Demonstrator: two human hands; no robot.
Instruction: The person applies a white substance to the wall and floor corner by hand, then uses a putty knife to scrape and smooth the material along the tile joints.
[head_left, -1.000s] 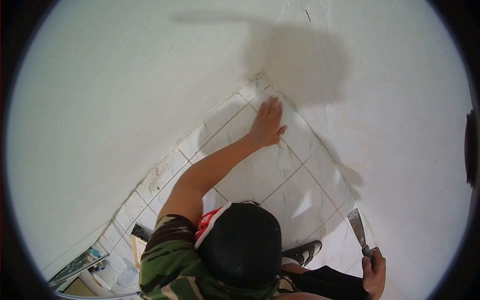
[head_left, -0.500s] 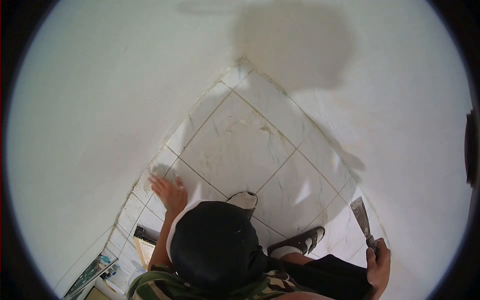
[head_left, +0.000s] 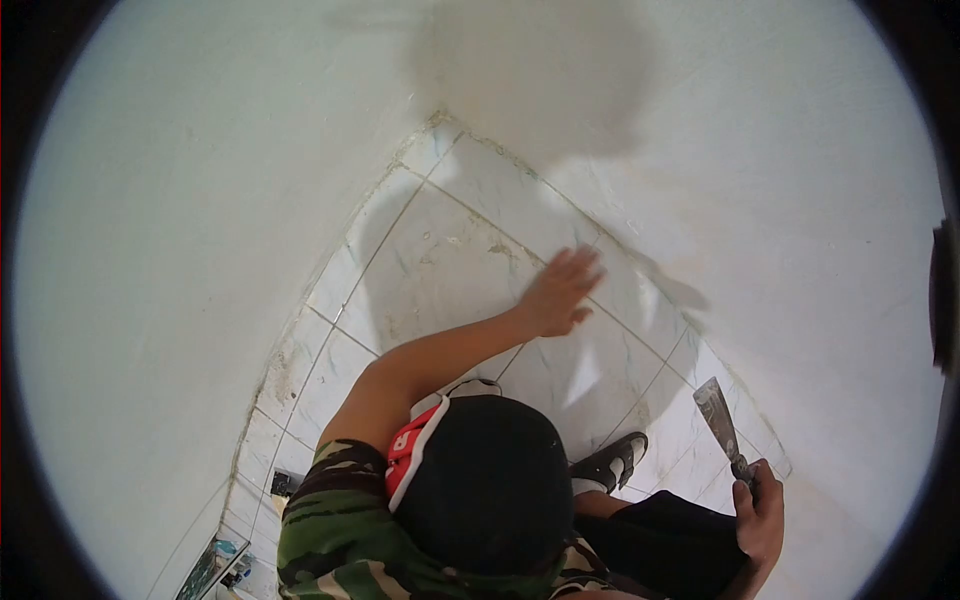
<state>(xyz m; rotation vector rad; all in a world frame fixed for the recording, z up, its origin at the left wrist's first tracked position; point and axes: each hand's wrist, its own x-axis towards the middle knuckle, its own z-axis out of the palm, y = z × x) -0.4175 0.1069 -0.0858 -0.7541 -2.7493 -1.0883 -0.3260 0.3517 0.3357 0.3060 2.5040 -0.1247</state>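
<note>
My left hand [head_left: 562, 292] reaches across over the floor tiles [head_left: 430, 300], a little right of the middle of the view. Its fingers are spread and blurred at the tips, and nothing is in it. At the lower right my right hand [head_left: 762, 518] is closed round the dark handle of a putty knife [head_left: 718, 412]. The metal blade points up and left, over the tiles near the right wall. Whether my left palm touches the floor cannot be told.
Pale walls [head_left: 180, 200] meet at a corner above the tiles. A black cap [head_left: 490, 490] and a camouflage sleeve [head_left: 350, 510] fill the lower middle. A sandalled foot [head_left: 612, 462] stands nearby. Partly visible items [head_left: 215, 568] lie at the lower left.
My left hand has swung from the left wall's edge across to the right, over the middle tiles. The view has shifted slightly; my right hand still holds the putty knife.
</note>
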